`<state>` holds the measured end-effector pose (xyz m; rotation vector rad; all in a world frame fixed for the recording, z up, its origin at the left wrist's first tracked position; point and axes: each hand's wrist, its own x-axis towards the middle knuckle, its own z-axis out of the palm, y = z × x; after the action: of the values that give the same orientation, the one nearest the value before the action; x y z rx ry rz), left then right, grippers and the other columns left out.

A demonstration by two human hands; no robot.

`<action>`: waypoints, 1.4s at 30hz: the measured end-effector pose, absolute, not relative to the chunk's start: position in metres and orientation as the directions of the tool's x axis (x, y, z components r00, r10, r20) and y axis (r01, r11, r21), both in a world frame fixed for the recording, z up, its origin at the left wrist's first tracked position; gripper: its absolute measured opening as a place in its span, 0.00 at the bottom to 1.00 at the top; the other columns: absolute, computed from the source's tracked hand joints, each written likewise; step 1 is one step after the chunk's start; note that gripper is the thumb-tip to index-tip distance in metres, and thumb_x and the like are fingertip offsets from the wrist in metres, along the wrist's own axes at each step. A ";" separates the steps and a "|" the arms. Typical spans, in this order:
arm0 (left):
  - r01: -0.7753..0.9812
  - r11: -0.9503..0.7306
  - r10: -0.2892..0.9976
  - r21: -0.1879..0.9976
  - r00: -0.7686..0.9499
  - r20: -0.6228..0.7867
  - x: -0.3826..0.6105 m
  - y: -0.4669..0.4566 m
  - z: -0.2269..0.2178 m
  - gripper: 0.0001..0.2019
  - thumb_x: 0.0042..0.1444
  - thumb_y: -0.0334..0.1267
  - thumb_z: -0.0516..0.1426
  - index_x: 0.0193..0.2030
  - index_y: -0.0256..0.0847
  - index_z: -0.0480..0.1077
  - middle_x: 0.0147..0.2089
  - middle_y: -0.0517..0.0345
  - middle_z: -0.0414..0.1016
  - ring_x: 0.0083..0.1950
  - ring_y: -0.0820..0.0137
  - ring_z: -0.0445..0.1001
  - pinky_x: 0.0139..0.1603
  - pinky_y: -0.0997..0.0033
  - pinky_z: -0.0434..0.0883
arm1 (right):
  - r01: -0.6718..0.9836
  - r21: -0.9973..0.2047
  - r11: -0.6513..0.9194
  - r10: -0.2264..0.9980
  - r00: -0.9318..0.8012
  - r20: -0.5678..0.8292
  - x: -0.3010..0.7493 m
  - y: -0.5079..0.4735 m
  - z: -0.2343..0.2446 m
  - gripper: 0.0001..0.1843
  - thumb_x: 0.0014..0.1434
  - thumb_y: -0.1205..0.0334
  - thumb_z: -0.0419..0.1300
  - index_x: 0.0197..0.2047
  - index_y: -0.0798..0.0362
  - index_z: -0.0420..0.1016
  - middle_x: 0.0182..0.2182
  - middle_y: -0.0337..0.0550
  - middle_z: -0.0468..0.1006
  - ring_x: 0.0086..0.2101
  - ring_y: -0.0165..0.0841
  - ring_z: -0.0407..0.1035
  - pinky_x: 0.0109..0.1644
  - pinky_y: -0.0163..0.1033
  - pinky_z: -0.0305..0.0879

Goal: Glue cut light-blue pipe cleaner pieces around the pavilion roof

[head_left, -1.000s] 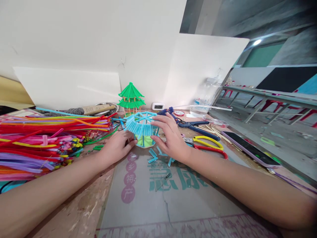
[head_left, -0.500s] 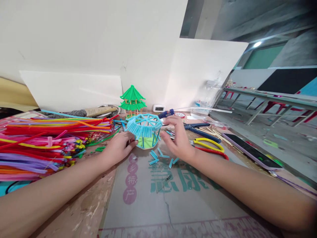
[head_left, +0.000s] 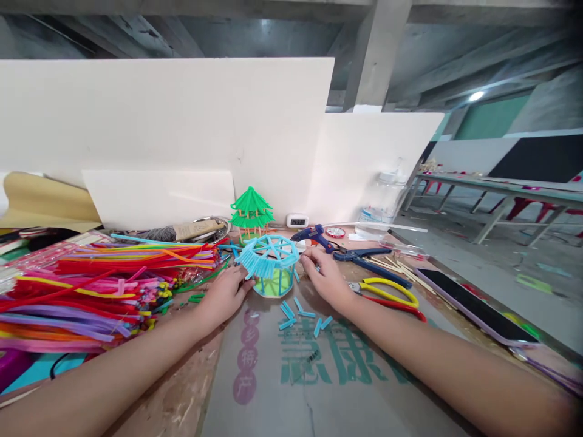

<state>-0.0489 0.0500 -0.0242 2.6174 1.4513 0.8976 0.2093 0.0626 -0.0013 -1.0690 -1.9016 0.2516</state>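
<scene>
The blue pavilion model [head_left: 272,267] stands upright on the printed sheet [head_left: 319,376] that covers the table [head_left: 168,394], between our two hands. It is a frame of thin blue sticks with a spoked roof and a fringe of short fuzzy pieces around the rim, over a green base. We judge it very light, springy rather than stiff, and easily crushed or pulled apart at the joints. It is best held low, at the posts or base, and not by the fringe. Our left hand [head_left: 226,294] lies at its left side with the fingers [head_left: 243,279] loosely bent, the tips against the fringe and nothing gripped. Our right hand [head_left: 325,276] sits at the right rim with the fingers [head_left: 310,258] drawn close together; we cannot tell whether they pinch a piece. Cut blue pieces [head_left: 300,312] lie scattered just in front. A glue gun [head_left: 312,235], blue pliers [head_left: 364,258] and yellow-handled cutters [head_left: 387,288] lie to the right, with a phone [head_left: 473,303] beyond them. A green pavilion [head_left: 251,212] stands behind the model, and a bundle of coloured pipe cleaners [head_left: 104,279] fills the left.
</scene>
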 end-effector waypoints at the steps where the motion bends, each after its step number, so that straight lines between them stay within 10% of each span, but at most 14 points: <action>1: 0.764 -0.579 0.777 0.286 0.411 0.477 -0.049 0.050 -0.025 0.08 0.63 0.36 0.50 0.39 0.40 0.70 0.42 0.48 0.76 0.45 0.59 0.73 0.47 0.59 0.70 | 0.573 -0.558 0.601 0.765 -0.211 0.608 0.209 0.063 -0.002 0.12 0.65 0.58 0.49 0.31 0.51 0.63 0.25 0.37 0.67 0.29 0.33 0.62 0.34 0.38 0.57; 17: 0.672 -0.616 0.781 0.412 0.451 0.432 -0.049 0.042 -0.017 0.11 0.62 0.42 0.55 0.35 0.43 0.77 0.39 0.54 0.80 0.43 0.64 0.74 0.46 0.65 0.67 | 0.586 -0.594 0.552 0.825 -0.278 0.492 0.208 0.070 -0.008 0.12 0.66 0.61 0.47 0.33 0.51 0.68 0.28 0.40 0.75 0.32 0.34 0.69 0.37 0.37 0.59; 42: 0.670 -0.680 0.721 0.298 0.537 0.437 -0.045 0.035 -0.014 0.13 0.63 0.44 0.53 0.39 0.43 0.77 0.39 0.52 0.79 0.45 0.62 0.73 0.47 0.63 0.67 | 0.521 -0.583 0.623 0.770 -0.280 0.573 0.208 0.072 -0.012 0.08 0.61 0.64 0.49 0.38 0.52 0.69 0.26 0.36 0.70 0.28 0.32 0.65 0.34 0.37 0.60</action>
<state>-0.0452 0.0350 -0.0144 2.6707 1.2125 0.8265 0.2077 0.0717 -0.0122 -1.0193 -1.9575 0.3531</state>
